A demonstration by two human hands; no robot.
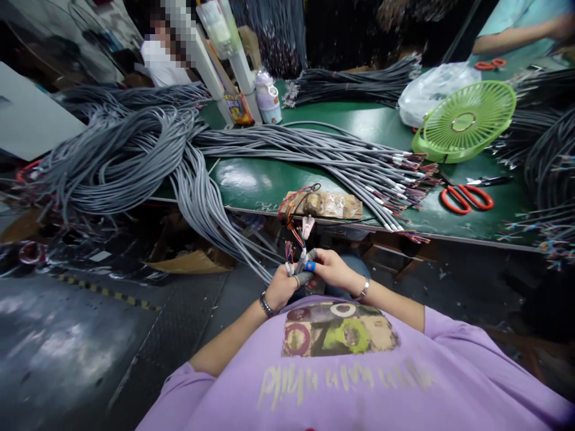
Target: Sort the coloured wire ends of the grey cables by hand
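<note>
Close to my body at the table's front edge, my left hand (282,287) is closed around the ends of several grey cables (245,254). Coloured wires (290,248) fan out above its fingers. Beside it, touching, my right hand (335,270) pinches one cable end with white wrapping and thin coloured wires (297,234). Blue tape (309,266) circles a finger of that hand, and greyish wraps cover both thumbs. Just beyond the wire tips, a pale pink clip-like piece (308,227) hangs below a wooden block (336,206) on the table edge. My fingers hide the exact grip.
Grey cable bundles (121,155) spread across the green table (251,179), their stripped ends (411,179) to the right. Red-handled scissors (467,199), a green fan (465,121), a plastic bag (433,90) and a bottle (268,99) lie or stand farther back. Another person's arm (516,39) shows top right.
</note>
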